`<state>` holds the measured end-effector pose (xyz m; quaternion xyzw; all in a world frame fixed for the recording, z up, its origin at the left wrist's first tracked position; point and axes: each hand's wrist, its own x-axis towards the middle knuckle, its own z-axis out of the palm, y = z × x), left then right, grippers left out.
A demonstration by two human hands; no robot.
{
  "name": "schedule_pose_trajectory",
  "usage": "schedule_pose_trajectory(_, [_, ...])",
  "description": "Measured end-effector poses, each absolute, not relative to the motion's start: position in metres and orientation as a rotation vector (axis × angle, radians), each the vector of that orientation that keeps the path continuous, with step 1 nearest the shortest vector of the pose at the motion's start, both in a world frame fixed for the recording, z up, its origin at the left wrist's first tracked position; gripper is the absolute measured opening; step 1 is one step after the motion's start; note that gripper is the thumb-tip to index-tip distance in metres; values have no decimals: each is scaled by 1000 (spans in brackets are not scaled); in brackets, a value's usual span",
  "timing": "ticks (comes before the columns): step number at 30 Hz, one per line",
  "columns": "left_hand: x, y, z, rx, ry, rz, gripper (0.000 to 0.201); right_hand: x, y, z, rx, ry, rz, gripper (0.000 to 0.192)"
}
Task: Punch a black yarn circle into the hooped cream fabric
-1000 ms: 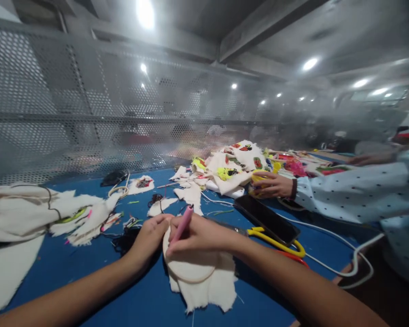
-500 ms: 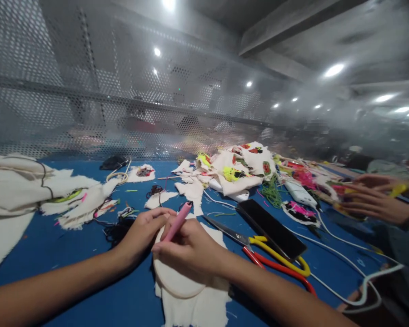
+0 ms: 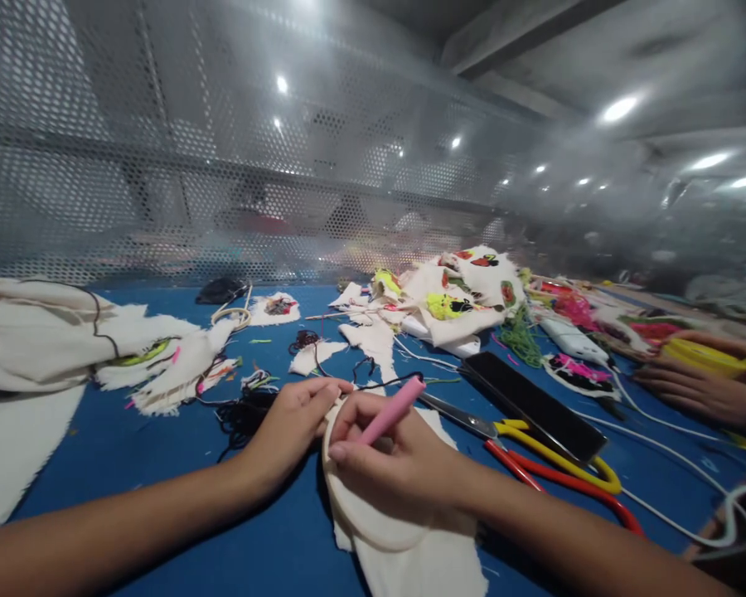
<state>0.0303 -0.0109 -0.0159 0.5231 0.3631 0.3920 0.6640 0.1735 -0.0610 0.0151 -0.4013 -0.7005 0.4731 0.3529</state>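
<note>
At the far left a heap of cream cloth (image 3: 31, 340) lies on the blue table (image 3: 162, 448), with scraps and thread ends beside it. The left hand (image 3: 292, 423) rests at the left rim of the embroidery hoop (image 3: 373, 514), fingers curled and pressed against it; its place on the hoop has barely changed over the last second. The right hand (image 3: 404, 456) pinches the pink punch needle (image 3: 393, 410), which now leans further toward the right, its tip hidden behind the fingers, so the stitching looks to be moving along the fabric stretched in the hoop. Right of it lie scissors (image 3: 535, 444) and a dark phone (image 3: 535, 406). At the far right a co-worker's hand (image 3: 696, 390), earlier reaching into the pile of embroidered pieces (image 3: 466, 298), has drawn back.
</note>
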Motion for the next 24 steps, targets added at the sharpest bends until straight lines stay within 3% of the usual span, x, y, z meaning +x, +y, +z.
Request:
schedule_pose_trajectory(7, [28,-9,-19,1315,847,878,47,170,-64,13,-1041,-1833,1157,23])
schedule_pose_trajectory(12, [28,-10,-16,1323,826,881,40,171,-67,11,-1026,-1916,1062,22])
schedule_pose_trajectory(24, [28,-10,-17,1356,850,923,32,175,-66,9,-963,-1977,1232,15])
